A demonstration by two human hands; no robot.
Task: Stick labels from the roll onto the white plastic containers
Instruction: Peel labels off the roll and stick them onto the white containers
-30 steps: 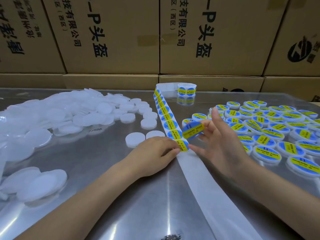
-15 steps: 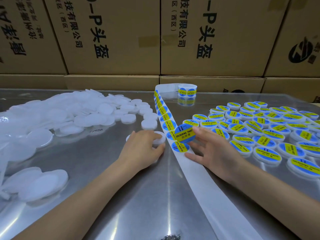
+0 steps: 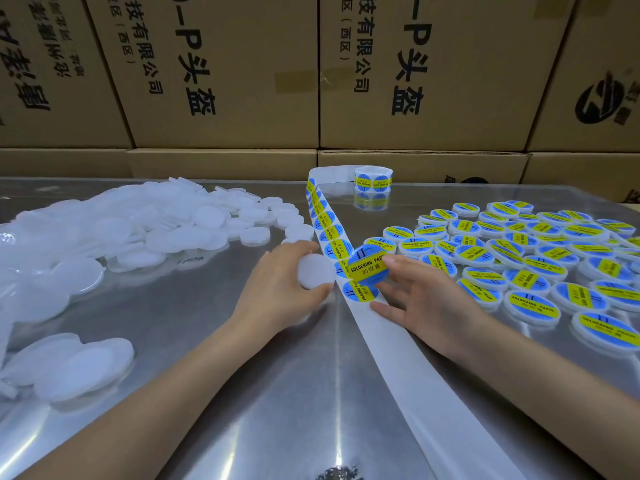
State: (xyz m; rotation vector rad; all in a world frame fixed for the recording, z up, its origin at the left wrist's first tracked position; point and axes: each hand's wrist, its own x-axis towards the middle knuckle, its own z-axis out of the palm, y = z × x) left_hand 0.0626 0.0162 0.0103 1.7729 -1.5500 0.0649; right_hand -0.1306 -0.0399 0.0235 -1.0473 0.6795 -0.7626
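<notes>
The left hand (image 3: 277, 289) grips a blank white container (image 3: 314, 271) tilted on edge, just left of the label strip (image 3: 329, 233). The right hand (image 3: 426, 299) holds a peeled label (image 3: 367, 268) on its fingertip, thumb pressing the backing paper (image 3: 415, 368). Both rest on a steel table (image 3: 214, 393), unlabelled containers (image 3: 138, 230) left, labelled containers (image 3: 526, 258) right, the roll (image 3: 373, 180) before cardboard boxes (image 3: 221, 74).

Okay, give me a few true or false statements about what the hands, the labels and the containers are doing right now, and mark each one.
1. The left hand holds a blank white container. True.
2. The right hand holds a peeled label. True.
3. The label roll stands at the table's near edge. False: it stands at the far side, by the boxes.
4. The labelled containers lie on the left. False: they lie on the right; the unlabelled pile is on the left.
</notes>
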